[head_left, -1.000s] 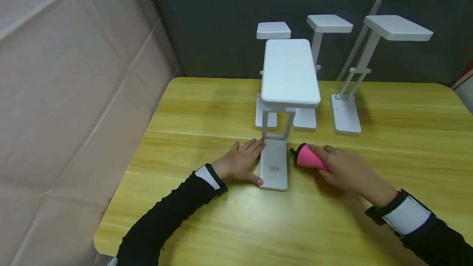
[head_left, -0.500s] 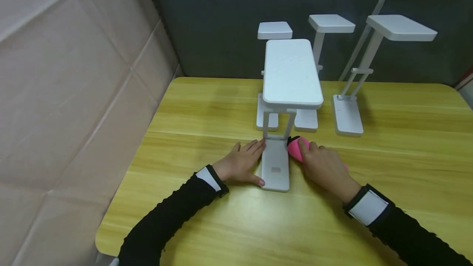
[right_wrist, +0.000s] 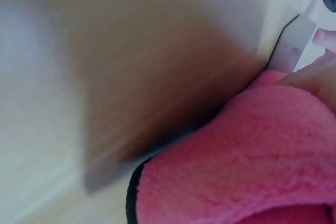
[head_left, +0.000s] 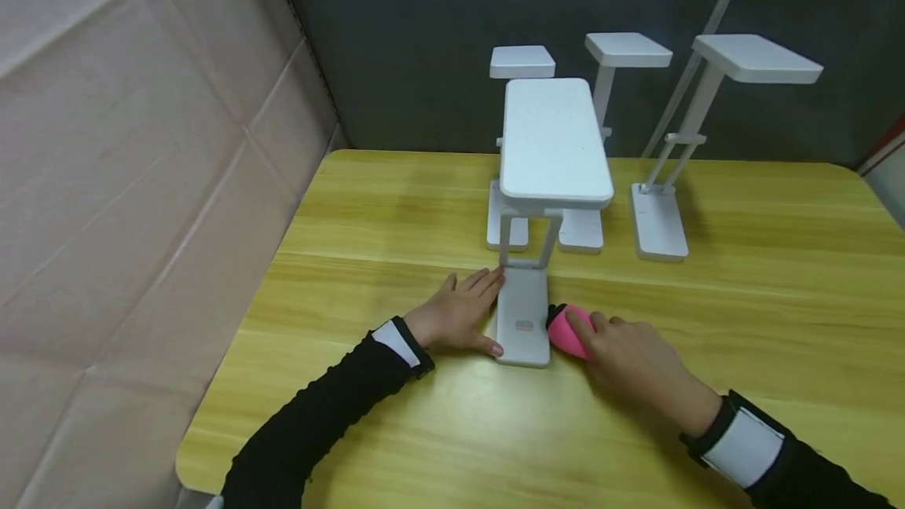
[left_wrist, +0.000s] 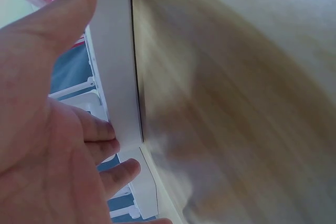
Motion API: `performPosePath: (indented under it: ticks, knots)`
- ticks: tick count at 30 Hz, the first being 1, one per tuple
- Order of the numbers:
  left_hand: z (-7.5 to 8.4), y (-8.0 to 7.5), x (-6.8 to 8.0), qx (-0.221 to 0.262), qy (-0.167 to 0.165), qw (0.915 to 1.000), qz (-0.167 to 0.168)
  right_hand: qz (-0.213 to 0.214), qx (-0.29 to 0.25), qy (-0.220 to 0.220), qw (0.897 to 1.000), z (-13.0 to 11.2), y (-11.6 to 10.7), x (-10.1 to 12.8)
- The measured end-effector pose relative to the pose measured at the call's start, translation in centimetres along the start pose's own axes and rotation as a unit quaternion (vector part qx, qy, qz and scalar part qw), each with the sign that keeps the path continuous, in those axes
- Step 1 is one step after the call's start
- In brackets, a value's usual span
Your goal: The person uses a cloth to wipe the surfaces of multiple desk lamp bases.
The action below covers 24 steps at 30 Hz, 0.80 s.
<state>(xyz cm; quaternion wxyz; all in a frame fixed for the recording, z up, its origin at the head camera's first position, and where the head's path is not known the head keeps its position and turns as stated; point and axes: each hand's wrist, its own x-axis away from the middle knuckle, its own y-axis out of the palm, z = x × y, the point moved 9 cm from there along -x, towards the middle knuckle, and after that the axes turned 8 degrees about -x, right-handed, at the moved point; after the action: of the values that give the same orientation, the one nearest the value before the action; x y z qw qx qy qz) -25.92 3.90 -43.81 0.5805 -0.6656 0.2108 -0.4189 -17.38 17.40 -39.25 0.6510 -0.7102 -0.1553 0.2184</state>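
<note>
Left hand (head_left: 458, 313) lies flat-fingered against the base of the white folding plastic desk lamp (head_left: 524, 319), right hand (head_left: 625, 356) clenches the fluffy pink microfibre cloth (head_left: 567, 331) at its side, so a hard wipe could tip that top-heavy lamp into the 3 white lamps (head_left: 654, 218) behind on the yellow wooden counter (head_left: 396, 210).

No text, brand, number or sign can be read in any view. The only mark found is a small grey-and-reddish patch on the base of the nearest white lamp (head_left: 523, 319), at centre of the head view, between the two hands; it is too small and blurred to make out as letters or figures. In the right wrist view, upper right, the same base shows a faint grey mark, likewise illegible. The left wrist view shows no markings.
</note>
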Motion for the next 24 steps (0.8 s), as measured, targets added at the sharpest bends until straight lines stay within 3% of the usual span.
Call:
performPosePath:
  ticks: [6,18,24]
  knots:
    - [0.1,0.0,0.0,-0.005,0.002,1.0000,0.001,0.002,-0.004,-0.029,1.000,-0.9,0.1,1.0]
    - [-0.2,0.0,0.1,0.007,0.001,1.0000,-0.001,-0.035,-0.047,-0.058,0.997,-2.1,0.2,2.0]
    - [-0.1,-0.1,0.2,0.012,0.007,0.9999,0.000,-0.095,-0.111,-0.110,0.983,-5.0,-0.3,2.4]
